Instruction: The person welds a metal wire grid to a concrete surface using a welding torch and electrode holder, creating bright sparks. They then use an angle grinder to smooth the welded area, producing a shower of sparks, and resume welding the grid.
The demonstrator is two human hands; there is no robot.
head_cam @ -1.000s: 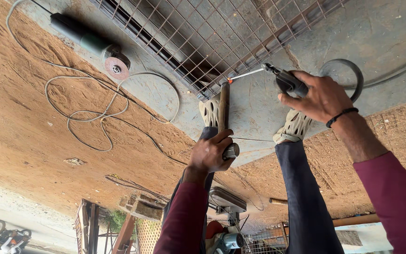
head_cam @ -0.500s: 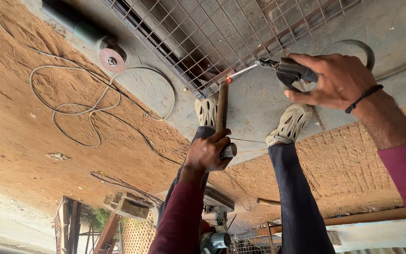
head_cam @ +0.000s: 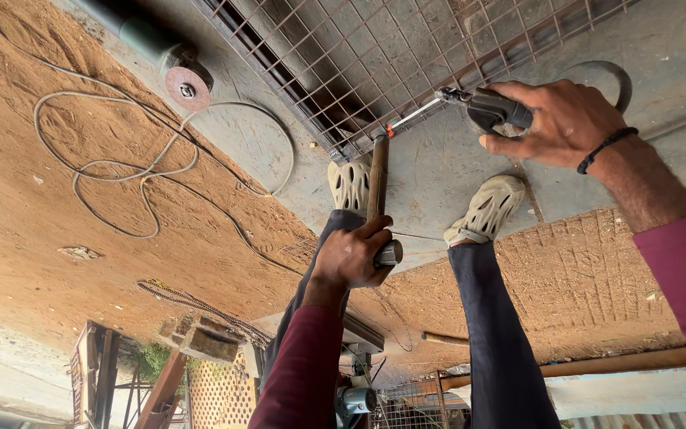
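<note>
Rod tip [head_cam: 391, 131] now glowing; L hand [head_cam: 352, 256] grips hammer [head_cam: 378, 191], R hand [head_cam: 553, 123] electrode holder [head_cam: 490, 107]

The wire mesh panel [head_cam: 406, 56] is bare, rusty-looking metal. The hammer [head_cam: 378, 191] has a matt wooden handle and dull steel head. The electrode holder [head_cam: 490, 107] looks like dark matt plastic. At ten o'clock, the angle grinder [head_cam: 160, 52] carries a rough abrasive disc. The slab [head_cam: 470, 167] is smooth grey concrete.

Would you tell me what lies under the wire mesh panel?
Under the wire mesh panel a grey slab shows through the openings, dark along the near edge; whether anything lies in that shadow is hidden.
</note>
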